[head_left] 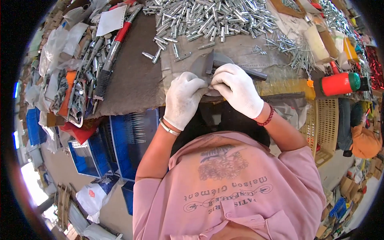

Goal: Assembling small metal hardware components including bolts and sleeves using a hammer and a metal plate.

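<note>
Both hands were gloved in white and met over the near edge of the worktop [132, 76], just above the centre of the view. The left hand [183, 100] came in from 7 o'clock and the right hand [238, 90] from 4 o'clock, their fingertips touching at a small grey metal piece [209, 82] pinched between them. Each grip was closed on that piece, the left from its 9 o'clock side, the right from its 3 o'clock side, so neither hand was nearer than the other. How the fingers sat underneath the gloves could not be made out.

Directly at 12 o'clock from the hands, touching or just beyond the fingertips, stood a dark hammer-like tool [216, 62], its head upright and its black handle [252, 73] running off toward 3 o'clock, passing behind the right hand. The long axis of that handle lay roughly from 9 to 3 o'clock.

The metal piece looked dull grey and flat; most of it was hidden by the gloves, so its full shape could not be told.

Farther off at 12 o'clock lay a broad heap of shiny metal tubes [208, 18]. A red-handled tool [116, 44] lay at 10 o'clock, and a red canister [338, 84] at 3 o'clock.
</note>
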A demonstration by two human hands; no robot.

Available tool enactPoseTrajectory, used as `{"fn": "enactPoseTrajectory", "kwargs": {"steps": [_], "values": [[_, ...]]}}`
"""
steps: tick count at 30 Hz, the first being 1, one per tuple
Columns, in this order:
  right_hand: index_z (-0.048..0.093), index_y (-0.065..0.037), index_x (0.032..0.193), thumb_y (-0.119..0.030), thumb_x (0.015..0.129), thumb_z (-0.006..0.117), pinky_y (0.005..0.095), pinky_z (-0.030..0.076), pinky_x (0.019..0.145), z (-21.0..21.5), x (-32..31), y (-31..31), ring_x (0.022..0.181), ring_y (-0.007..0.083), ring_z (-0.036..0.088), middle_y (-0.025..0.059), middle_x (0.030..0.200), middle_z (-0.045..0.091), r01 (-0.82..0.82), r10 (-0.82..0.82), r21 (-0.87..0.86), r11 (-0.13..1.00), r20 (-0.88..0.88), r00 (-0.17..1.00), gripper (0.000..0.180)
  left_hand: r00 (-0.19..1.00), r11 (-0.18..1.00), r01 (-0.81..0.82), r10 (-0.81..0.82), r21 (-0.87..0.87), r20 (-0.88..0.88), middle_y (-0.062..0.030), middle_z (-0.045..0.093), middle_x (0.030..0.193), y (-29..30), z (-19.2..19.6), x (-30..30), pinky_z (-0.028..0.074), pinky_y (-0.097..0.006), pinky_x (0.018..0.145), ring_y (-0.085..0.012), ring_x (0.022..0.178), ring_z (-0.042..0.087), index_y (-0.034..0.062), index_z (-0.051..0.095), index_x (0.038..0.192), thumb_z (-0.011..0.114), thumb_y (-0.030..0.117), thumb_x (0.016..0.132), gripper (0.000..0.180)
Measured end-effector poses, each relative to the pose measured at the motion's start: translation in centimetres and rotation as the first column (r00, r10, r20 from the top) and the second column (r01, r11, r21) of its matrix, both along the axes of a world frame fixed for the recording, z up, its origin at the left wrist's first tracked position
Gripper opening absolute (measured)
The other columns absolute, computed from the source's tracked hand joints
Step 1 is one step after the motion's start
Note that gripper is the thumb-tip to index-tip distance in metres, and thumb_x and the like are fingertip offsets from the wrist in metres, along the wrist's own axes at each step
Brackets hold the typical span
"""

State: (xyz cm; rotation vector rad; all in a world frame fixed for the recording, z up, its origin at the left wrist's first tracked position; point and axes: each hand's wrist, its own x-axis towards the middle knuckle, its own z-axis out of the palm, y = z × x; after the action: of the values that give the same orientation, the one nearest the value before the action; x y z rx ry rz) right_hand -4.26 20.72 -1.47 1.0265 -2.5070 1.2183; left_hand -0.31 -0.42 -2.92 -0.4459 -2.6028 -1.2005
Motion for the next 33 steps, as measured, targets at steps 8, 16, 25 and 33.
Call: {"fn": "enactPoseTrajectory", "kwargs": {"steps": [8,16,25,33], "values": [[0.07,-0.009,0.094,-0.008,0.087,0.073,0.0456,0.053,0.09,0.4,0.3,-0.3,0.101,0.0357,0.067,0.0105,0.103,0.069,0.035,-0.025,0.087,0.996,-0.118,0.993,0.008,0.989,0.997,0.009,-0.021,-0.082,-0.145,-0.0111,0.067,0.094,-0.5,0.4,-0.3,0.054,-0.044,0.081,-0.0352,0.092,0.067,0.0104,0.073,0.091,0.077,0.004,0.079,0.014],[0.072,-0.014,0.112,-0.016,0.086,0.078,0.0436,0.054,0.087,2.8,0.9,2.6,0.098,0.0289,0.066,0.0056,0.101,0.067,0.194,-0.131,0.245,0.95,-0.25,0.959,0.027,0.993,0.998,0.0,-0.007,-0.058,-0.121,-0.0091,0.067,0.091,0.4,0.7,1.1,0.054,-0.046,0.077,-0.0351,0.088,0.067,0.013,0.075,0.091,0.081,0.008,0.082,0.012],[0.07,-0.012,0.122,-0.012,0.091,0.073,0.0466,0.059,0.078,2.8,-0.7,4.4,0.09,0.0386,0.07,0.0154,0.103,0.065,0.25,-0.244,0.196,0.948,-0.051,0.968,0.031,0.992,0.989,-0.032,0.013,-0.142,-0.129,-0.0099,0.065,0.092,0.1,0.7,0.2,0.055,-0.046,0.078,-0.0347,0.092,0.068,0.0151,0.077,0.09,0.078,0.005,0.08,0.014],[0.068,-0.021,0.143,-0.004,0.093,0.073,0.0412,0.057,0.071,5.2,3.6,5.7,0.082,0.0373,0.07,0.012,0.101,0.069,0.173,-0.203,0.316,0.933,0.064,0.977,0.053,1.0,0.999,-0.02,0.019,-0.038,-0.023,-0.0094,0.067,0.088,0.2,-0.2,-0.3,0.055,-0.044,0.072,-0.0335,0.084,0.069,0.013,0.078,0.09,0.084,0.009,0.081,0.012]]}}
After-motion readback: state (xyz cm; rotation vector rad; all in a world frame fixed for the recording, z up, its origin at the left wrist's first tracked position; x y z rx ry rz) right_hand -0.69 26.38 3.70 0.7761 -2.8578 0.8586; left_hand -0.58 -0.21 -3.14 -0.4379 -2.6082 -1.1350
